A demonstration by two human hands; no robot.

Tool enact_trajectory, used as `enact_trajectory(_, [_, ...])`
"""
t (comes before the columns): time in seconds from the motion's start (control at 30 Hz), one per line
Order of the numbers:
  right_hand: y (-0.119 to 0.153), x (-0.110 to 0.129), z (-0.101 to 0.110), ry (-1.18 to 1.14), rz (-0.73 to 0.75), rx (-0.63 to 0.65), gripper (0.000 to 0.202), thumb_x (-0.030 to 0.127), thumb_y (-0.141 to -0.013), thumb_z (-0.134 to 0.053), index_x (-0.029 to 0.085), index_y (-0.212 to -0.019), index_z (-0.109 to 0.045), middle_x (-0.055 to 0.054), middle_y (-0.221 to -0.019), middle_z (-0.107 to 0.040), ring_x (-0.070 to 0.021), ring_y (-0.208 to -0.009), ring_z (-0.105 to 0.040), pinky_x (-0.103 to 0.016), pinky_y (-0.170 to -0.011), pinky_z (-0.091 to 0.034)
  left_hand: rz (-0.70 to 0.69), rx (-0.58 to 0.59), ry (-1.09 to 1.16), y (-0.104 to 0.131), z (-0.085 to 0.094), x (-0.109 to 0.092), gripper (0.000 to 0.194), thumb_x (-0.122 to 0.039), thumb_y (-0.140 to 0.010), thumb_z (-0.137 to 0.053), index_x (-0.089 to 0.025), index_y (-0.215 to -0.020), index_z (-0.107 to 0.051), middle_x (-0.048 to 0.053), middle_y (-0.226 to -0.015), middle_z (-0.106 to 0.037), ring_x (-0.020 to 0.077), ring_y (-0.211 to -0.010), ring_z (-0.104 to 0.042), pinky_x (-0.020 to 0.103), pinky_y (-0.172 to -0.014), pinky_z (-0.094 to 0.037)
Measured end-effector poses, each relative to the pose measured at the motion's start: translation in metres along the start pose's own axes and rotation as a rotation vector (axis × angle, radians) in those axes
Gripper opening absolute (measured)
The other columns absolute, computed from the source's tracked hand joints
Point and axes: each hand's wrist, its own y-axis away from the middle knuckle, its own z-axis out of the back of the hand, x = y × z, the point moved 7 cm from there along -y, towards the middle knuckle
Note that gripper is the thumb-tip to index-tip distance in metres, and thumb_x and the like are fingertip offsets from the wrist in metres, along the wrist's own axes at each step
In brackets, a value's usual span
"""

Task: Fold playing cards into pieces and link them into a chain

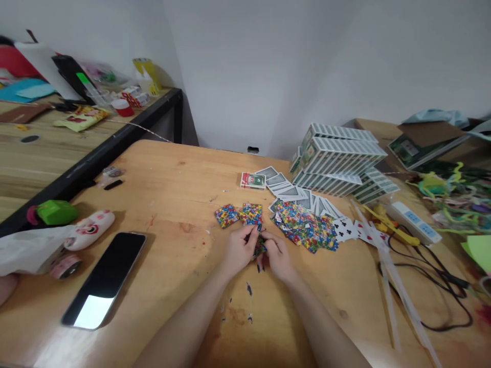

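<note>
My left hand (242,249) and my right hand (279,256) meet above the middle of the table, fingers closed around a small multicoloured patterned piece (260,247). Fingers cover much of it, so its full shape is hidden. Just beyond my left hand lie two squarish pieces with a similar pattern, a left one (226,215) and a right one (251,212). To the right of my right hand spreads a pile of such colourful pieces (307,227), with a jagged lower right edge. Small dark scraps (249,289) lie on the tabletop nearer to me.
Behind the pile are fanned playing cards (287,189), a red-and-green card box (253,180) and stacked striped boxes (341,156). A phone (105,278) lies at left. Right are yellow-handled scissors (399,232), a power strip (416,222), cables (441,271) and clear strips (399,286).
</note>
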Motion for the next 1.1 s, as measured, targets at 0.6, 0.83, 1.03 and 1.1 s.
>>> enact_trajectory(0.6, [-0.001,0.007,-0.004,-0.088,-0.043,0.085,0.030,0.034,-0.072,-0.034,0.015,-0.083,-0.054,0.006,-0.037,-0.050,-0.0111,-0.028,-0.048,-0.020,-0.033,-0.039,0.010,0.026,-0.020,-0.007,0.000,-0.006,0.028,-0.031,-0.084,-0.043,-0.017,-0.081,-0.066,0.002,-0.074,-0.067,0.0116,-0.062,-0.058,0.019,-0.057,-0.043])
enact_trajectory(0.83, [0.000,0.008,-0.007,-0.085,-0.046,0.090,0.032,0.032,-0.071,-0.034,0.016,-0.087,-0.056,0.003,-0.042,-0.055,-0.0134,-0.034,-0.053,-0.023,-0.038,-0.042,0.034,-0.017,-0.020,-0.009,0.003,-0.001,0.027,-0.030,-0.083,-0.044,-0.015,-0.074,-0.065,0.001,-0.067,-0.064,0.0117,-0.059,-0.056,0.020,-0.054,-0.041])
enact_trajectory(1.03, [0.002,0.002,-0.006,-0.176,-0.057,0.107,0.030,0.027,-0.068,-0.039,0.020,-0.091,-0.057,0.001,-0.049,-0.057,-0.0175,-0.050,-0.061,-0.027,-0.045,-0.045,0.053,-0.082,0.030,-0.015,0.011,0.004,0.025,-0.028,-0.083,-0.044,-0.014,-0.077,-0.064,0.002,-0.071,-0.065,0.0137,-0.066,-0.059,0.022,-0.062,-0.045])
enact_trajectory(1.1, [0.001,0.002,-0.006,-0.208,-0.045,0.111,0.031,0.030,-0.070,-0.040,0.019,-0.094,-0.056,0.001,-0.050,-0.057,-0.0180,-0.050,-0.061,-0.026,-0.044,-0.044,0.040,-0.094,0.023,-0.014,0.013,0.004,0.026,-0.029,-0.084,-0.042,-0.015,-0.082,-0.064,0.003,-0.076,-0.067,0.0142,-0.069,-0.060,0.024,-0.065,-0.046])
